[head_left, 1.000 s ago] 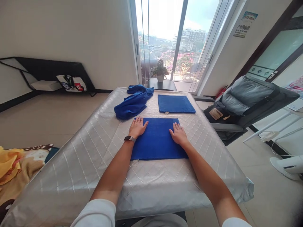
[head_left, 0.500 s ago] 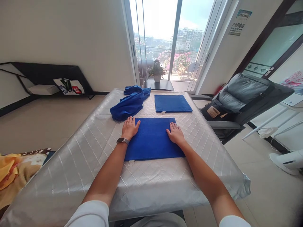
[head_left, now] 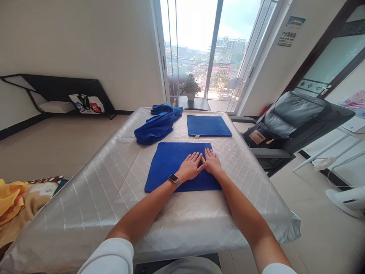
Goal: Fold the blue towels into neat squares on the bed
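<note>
A blue towel (head_left: 168,163) lies flat on the silver-covered table (head_left: 114,182) in front of me. My left hand (head_left: 190,166), with a watch at its wrist, rests flat on the towel right of its middle, fingers stretched out. Beside it, my right hand (head_left: 212,161) lies flat along the towel's right edge, and the two hands touch or nearly touch. Beyond, a second blue towel (head_left: 209,125) lies as a neat flat rectangle with a small white tag. To its left sits a crumpled blue towel (head_left: 156,123).
A grey armchair (head_left: 296,118) with a black bag (head_left: 258,135) on it stands right of the table. Behind the far edge, a potted plant (head_left: 190,87) sits on a chair before the glass door. Coloured blankets (head_left: 31,198) lie at the lower left.
My left hand has moved right, from the towel's left edge to beside my right hand. The towel's left side now spreads a little further left. My right hand has stayed put.
</note>
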A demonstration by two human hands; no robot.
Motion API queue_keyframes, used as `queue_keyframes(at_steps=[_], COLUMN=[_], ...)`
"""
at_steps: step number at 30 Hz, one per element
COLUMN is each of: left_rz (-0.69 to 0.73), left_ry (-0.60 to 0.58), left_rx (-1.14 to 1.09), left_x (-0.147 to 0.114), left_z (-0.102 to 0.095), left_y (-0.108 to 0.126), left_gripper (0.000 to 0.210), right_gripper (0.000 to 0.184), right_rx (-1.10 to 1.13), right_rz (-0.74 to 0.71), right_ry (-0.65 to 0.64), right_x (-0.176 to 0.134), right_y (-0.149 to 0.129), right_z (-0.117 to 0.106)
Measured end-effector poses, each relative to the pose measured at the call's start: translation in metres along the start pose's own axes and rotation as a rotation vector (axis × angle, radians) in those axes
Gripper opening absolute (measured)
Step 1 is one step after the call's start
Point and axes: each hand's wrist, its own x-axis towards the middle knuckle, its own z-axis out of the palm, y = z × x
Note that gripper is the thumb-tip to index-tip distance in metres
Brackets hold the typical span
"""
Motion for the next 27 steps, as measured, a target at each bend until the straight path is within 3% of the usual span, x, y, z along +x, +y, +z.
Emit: queue_keyframes(at_steps=[3,10,13,23,27], left_rz=[-0.111,-0.424,-0.511,-0.593,-0.545], left_ry=[-0.034,-0.068,-0.058,-0.009,0.067], left_rx=[0.020,0.067,0.074,0.089,0.115], left_x=[-0.002,-0.010,-0.014,-0.019,-0.016], left_z=[-0.004,-0.022,-0.027,-0.026,-0.034], left_y=[-0.024,-0.109,-0.134,-0.158,-0.147], left_gripper=[0.078,0.084,0.083,0.084,0.082], right_gripper=[0.068,0.069,0.069,0.070,0.071], right_rx=[0.039,0.069,0.072,0.064,0.053], right_rz=[0.013,0.027,0.028,0.052,0.062], right_ry=[0.006,-0.019,-0.036,-0.023,-0.030], right_x=[0.001,0.001,0.000,-0.001,0.000], right_y=[-0.001,-0.001,0.000,0.001,0.001], right_z=[0.000,-0.002,-0.004,-0.004,-0.003])
